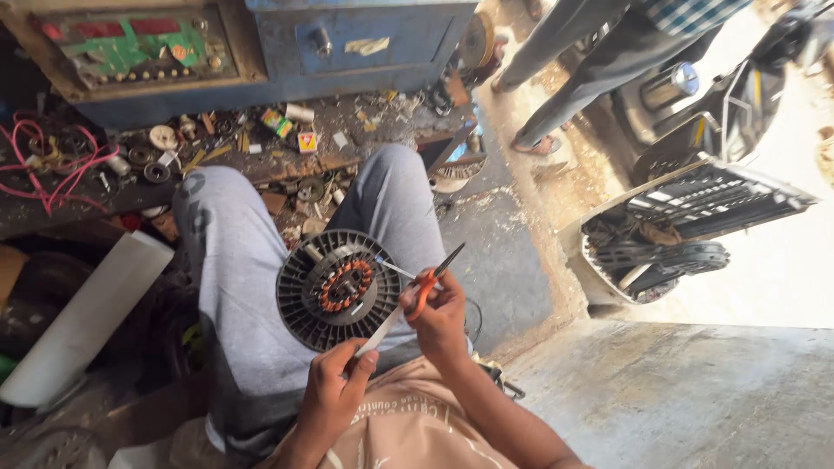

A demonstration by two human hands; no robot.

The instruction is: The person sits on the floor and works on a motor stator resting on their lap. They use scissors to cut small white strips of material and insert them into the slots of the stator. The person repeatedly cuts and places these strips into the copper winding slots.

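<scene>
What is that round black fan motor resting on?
The round black motor lies on the person's lap, across the grey trousers. The right hand holds orange-handled scissors beside it; the left hand holds a white strip. Its underside is hidden.

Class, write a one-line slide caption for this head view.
Right hand holds orange-handled scissors to a white strip pinched by the left hand, beside a round motor part.

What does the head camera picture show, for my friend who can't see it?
A seated person's right hand holds orange-handled scissors to a white strip pinched by the left hand. A round black motor part with copper coils rests on their lap.
</scene>
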